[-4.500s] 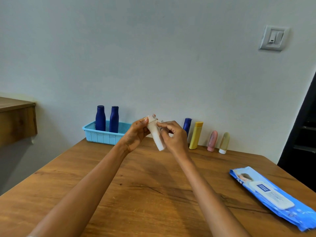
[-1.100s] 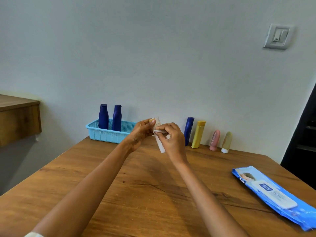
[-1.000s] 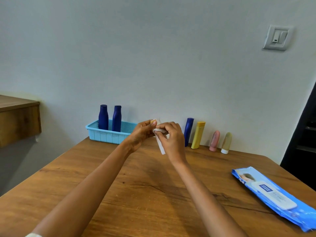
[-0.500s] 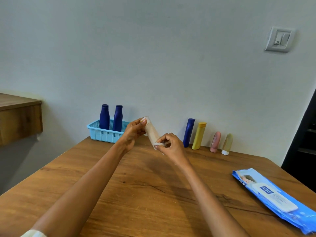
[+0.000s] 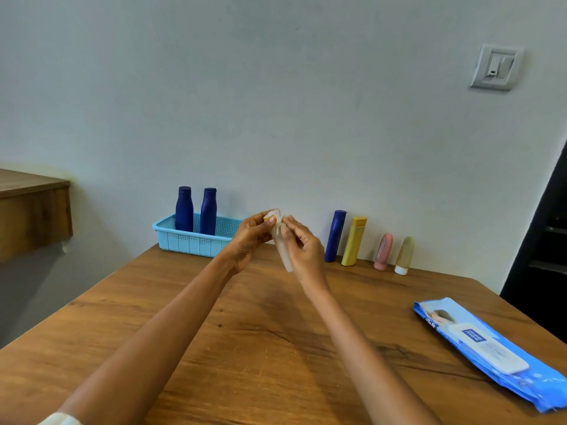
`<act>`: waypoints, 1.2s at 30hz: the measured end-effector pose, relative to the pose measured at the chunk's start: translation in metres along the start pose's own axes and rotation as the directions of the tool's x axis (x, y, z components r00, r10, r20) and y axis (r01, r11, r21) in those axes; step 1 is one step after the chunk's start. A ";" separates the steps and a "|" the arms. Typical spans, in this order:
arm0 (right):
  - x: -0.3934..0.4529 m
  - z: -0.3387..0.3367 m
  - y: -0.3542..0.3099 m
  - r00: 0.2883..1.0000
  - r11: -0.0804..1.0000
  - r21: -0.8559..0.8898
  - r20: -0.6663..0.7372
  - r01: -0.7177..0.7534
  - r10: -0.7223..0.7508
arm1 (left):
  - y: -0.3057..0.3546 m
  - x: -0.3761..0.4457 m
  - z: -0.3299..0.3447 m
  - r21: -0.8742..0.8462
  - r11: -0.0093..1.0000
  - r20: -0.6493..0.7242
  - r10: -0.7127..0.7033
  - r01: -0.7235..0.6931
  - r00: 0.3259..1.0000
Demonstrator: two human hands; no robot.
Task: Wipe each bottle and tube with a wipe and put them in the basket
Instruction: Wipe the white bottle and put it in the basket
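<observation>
While your left hand (image 5: pixel 250 237) grips the pale tube (image 5: pixel 283 256) above the surface (image 5: pixel 245 348), your right hand (image 5: pixel 303 251) pinches a wipe (image 5: pixel 277 217) against it — near its cap end.

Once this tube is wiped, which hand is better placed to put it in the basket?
Probably the left hand: it grips the tube at its cap and is nearer the basket; the right hand holds the wipe.

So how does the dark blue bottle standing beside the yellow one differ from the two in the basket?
The tall dark blue bottle on the table leans on the wall, slim and near straight; the two dark blue bottles stand upright in the light blue plastic basket, with narrowed necks. It stands among items still outside the basket. All three are dark blue, capped, untouched.
</observation>
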State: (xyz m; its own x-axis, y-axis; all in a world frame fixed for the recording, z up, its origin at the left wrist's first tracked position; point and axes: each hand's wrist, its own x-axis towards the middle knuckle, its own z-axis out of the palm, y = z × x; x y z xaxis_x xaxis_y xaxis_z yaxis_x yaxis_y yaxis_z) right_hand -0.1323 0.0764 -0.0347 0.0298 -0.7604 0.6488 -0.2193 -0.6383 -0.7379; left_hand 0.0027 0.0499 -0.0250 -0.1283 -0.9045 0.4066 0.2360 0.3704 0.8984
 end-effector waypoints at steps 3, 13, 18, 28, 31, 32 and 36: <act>0.002 -0.003 0.002 0.997 0.996 -0.065 -0.038 -0.067 0.065 | 0.001 0.001 0.002 0.018 1.000 0.011 0.010 -0.011 1.000; -0.009 -0.014 0.015 0.977 0.966 -0.168 -0.055 0.197 -0.208 | 0.001 0.006 0.000 -0.019 0.999 -0.023 0.041 -0.041 0.999; -0.009 -0.008 0.011 0.944 0.930 -0.220 -0.085 0.295 -0.320 | 0.004 0.005 0.003 -0.026 0.999 0.043 0.032 -0.031 0.999; 0.008 -0.029 0.008 0.955 0.947 0.124 0.021 -0.297 0.297 | 0.000 0.004 0.012 0.053 0.998 0.089 0.019 -0.024 0.996; 0.011 -0.038 0.009 0.925 0.914 0.143 0.067 -0.379 0.373 | 0.002 0.004 0.015 0.037 0.999 0.100 0.019 -0.022 0.995; 0.012 -0.041 0.010 0.916 0.904 0.148 0.077 -0.402 0.395 | 0.002 0.004 0.016 0.036 0.999 0.099 0.021 -0.025 0.995; 0.010 -0.042 0.019 0.879 0.873 0.106 0.094 -0.477 0.468 | -0.003 0.001 0.016 0.055 0.998 0.081 0.026 -0.030 0.996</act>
State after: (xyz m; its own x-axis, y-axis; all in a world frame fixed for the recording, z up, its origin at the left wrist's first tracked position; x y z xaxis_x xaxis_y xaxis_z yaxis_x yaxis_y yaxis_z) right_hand -0.1773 0.0623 -0.0342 0.0157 -0.9782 0.2069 -0.1022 -0.2074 -0.9729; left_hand -0.0135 0.0508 -0.0246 -0.1995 -0.8748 0.4415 0.1860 0.4086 0.8936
